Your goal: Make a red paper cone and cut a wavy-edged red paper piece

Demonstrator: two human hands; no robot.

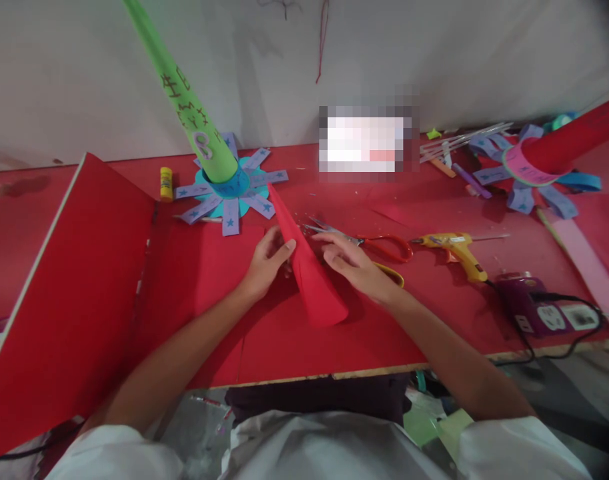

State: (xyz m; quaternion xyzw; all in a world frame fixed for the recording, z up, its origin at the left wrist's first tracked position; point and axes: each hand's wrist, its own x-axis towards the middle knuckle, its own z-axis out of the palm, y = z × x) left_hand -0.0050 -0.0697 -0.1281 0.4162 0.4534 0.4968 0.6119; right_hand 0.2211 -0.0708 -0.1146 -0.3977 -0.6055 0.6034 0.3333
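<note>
One left hand (270,265) pinches the red paper cone (317,287); beside it, the right hand (355,265) curves, fingers apart. Light, even pressure should keep the cone uncreased.

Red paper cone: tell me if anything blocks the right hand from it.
Nothing visible stands between the right hand and the red paper cone, which the left hand touches. The red-handled scissors lie beyond the right hand, outside the gap.
</note>
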